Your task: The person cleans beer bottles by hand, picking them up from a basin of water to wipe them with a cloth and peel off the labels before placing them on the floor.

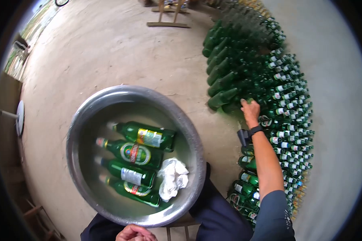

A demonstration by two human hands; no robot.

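Note:
My right hand [250,111] reaches out to the rows of green bottles, its fingers closed around the neck of a green bottle [231,107] at the near end of the unlabelled rows. Resting at the basin's near rim, my left hand [134,233] has curled fingers, and whether it holds anything is hidden. The metal basin [197,160] holds water, several green bottles lying on their sides, one a labelled bottle [136,154], and a crumpled white cloth [173,178].
Unlabelled green bottles [221,72] stand beyond my right hand. Labelled bottles [289,110] fill the right side along the pale wall [334,100]. A wooden stand [167,25] is at the top. My legs [217,205] are beneath the basin's near side.

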